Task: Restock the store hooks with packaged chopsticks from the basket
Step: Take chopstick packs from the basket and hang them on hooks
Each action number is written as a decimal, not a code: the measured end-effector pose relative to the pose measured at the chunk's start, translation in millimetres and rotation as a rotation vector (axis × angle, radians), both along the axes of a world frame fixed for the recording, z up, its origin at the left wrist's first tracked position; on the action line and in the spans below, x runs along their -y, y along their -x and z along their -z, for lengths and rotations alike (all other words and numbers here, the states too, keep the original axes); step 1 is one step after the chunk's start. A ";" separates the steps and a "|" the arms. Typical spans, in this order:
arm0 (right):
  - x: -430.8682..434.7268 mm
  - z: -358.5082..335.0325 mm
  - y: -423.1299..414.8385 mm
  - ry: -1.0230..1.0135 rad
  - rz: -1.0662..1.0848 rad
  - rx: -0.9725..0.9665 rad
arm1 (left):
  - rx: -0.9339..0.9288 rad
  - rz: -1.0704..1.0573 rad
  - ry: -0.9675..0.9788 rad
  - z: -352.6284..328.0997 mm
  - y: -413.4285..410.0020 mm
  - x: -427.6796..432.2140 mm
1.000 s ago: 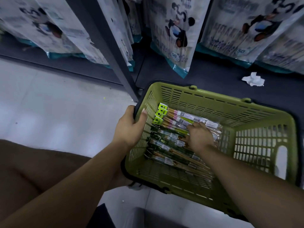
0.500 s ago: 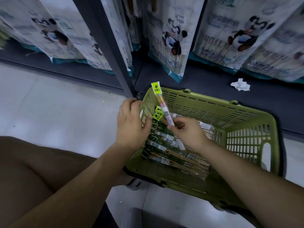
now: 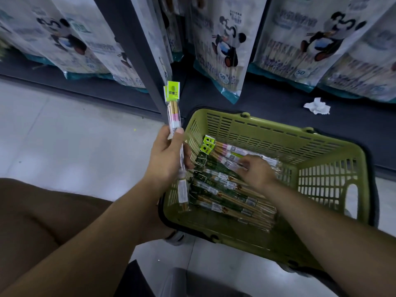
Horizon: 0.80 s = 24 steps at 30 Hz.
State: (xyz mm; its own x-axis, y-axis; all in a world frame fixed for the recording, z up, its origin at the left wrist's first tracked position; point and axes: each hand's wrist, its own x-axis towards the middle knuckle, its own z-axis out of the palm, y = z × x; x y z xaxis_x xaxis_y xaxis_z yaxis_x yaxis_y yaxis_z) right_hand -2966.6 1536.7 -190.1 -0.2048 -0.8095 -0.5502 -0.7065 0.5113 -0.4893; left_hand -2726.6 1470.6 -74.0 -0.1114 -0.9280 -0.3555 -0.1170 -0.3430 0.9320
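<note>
The left hand grips chopstick packs upright just left of the basket, its fingers curled round them, with the green headers up in front of the shelf post. The right hand rests inside the basket on the stack of further packs. Its fingers are blurred, so I cannot tell whether they pinch anything.

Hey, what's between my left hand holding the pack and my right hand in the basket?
The head view shows the slatted side wall of the basket and the yellow-tagged packs lying inside, between the left hand and the right hand.
</note>
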 end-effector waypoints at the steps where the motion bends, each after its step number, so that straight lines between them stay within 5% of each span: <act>1: -0.5 8.9 5.6 -0.020 -0.036 -0.063 | -0.009 0.002 0.006 0.5 1.1 0.3; 13: 6.5 29.3 -4.6 -0.031 -0.347 -0.373 | -0.046 -0.026 -0.080 2.0 3.4 11.0; 24: 6.1 21.8 -17.8 -0.087 -0.261 -0.371 | -0.023 -0.006 -0.079 6.8 1.6 9.4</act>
